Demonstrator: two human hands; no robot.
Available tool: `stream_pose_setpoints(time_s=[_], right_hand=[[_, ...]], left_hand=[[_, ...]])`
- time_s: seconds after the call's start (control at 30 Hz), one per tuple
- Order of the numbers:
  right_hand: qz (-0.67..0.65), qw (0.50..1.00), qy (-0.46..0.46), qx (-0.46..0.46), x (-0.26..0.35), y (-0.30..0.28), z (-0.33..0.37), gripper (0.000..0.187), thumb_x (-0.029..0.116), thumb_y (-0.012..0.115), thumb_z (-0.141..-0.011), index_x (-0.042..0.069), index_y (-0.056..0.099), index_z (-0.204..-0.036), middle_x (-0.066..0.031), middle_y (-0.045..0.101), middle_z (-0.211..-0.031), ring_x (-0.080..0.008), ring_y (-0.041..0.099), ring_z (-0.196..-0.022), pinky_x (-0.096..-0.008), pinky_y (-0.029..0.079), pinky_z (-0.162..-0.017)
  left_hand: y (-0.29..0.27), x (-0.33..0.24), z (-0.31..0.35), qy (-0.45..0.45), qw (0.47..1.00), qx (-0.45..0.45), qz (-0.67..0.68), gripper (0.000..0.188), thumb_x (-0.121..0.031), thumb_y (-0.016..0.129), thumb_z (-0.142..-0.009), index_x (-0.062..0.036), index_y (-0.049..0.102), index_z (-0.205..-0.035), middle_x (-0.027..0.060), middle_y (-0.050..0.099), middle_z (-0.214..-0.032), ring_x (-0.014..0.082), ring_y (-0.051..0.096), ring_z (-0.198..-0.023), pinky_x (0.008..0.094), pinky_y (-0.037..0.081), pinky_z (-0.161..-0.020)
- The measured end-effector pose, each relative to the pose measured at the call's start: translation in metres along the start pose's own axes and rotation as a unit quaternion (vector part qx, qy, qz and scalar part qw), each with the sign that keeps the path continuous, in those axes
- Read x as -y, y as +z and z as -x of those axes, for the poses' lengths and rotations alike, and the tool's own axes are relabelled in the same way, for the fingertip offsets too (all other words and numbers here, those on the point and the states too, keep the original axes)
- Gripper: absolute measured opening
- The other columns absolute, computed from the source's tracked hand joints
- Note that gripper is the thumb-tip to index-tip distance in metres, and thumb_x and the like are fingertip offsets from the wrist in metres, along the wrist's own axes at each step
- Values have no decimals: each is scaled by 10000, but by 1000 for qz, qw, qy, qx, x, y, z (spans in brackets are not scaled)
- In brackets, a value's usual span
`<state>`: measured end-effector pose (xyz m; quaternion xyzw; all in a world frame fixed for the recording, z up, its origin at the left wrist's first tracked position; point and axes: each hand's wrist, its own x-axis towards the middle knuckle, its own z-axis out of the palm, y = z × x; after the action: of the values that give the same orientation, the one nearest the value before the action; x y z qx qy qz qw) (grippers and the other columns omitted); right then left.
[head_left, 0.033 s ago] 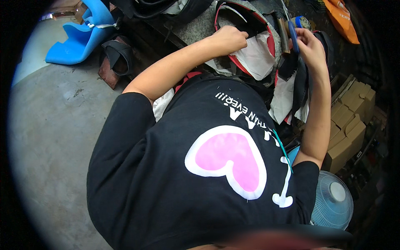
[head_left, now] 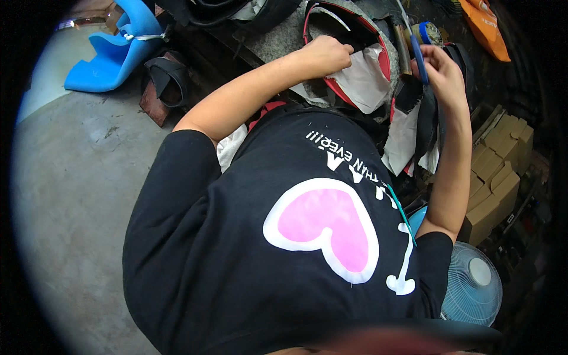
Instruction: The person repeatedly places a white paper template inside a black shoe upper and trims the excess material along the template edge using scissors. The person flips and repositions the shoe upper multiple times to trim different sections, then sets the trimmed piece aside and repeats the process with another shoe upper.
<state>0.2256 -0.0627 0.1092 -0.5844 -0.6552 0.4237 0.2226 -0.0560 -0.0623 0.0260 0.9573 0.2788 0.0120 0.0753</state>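
Observation:
My left hand [head_left: 325,54] reaches forward with its fingers closed on the edge of a white sheet [head_left: 361,80]. The sheet lies inside a black piece with a red rim [head_left: 331,89]. My right hand [head_left: 441,71] is raised at the upper right and grips a blue-handled tool [head_left: 417,56]. Black strips [head_left: 423,127] and more white pieces [head_left: 402,139] hang just below that hand. My black shirt with a pink heart [head_left: 322,228] fills the middle and hides whatever is in my lap.
A blue foam shape [head_left: 112,53] lies at the upper left beside a black strap on a brown block [head_left: 168,83]. Stacked cardboard boxes [head_left: 497,171] stand at the right, with a pale blue fan [head_left: 470,284] below them. Grey concrete floor [head_left: 71,177] spreads left.

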Motion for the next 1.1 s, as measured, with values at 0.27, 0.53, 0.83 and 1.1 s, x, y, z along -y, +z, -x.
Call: stream_pose_setpoints(time_s=[0.27,0.53,0.83,1.1], right_hand=[[361,928,83,43,72,9,78,422,464,741,-738,65,703,-867,-111,641,-655,-268,648,-620,-373,483,-599],[442,890,-8,110,65,60,73,575,596,704,-715,21,703,-702,-169,657,-648,-329,678,-641,-412,537,-600],[430,898,-14,87,57,85,66,506,513,728,-728,8,708,-701,-184,667,-672,-330,689,-653,-417,550,-599],[436,896,-6,78,58,85,72,436,452,752,-713,22,697,-749,-175,673,-683,-319,694,-666,-414,547,-608]], left_hand=[[18,12,1,10,999,-2,41,174,-78,619,-752,1,672,-897,126,601,-1155,297,650,-941,400,558,-756],[27,29,-2,-88,976,17,199,159,-99,522,-898,34,606,-920,210,554,-1038,393,595,-950,445,489,-834],[35,35,-3,-88,968,-4,237,156,-112,522,-929,16,603,-894,202,543,-998,393,575,-928,433,466,-820],[35,33,-8,-99,973,-9,210,156,-107,526,-925,20,606,-885,213,540,-1018,406,576,-935,441,468,-826]])
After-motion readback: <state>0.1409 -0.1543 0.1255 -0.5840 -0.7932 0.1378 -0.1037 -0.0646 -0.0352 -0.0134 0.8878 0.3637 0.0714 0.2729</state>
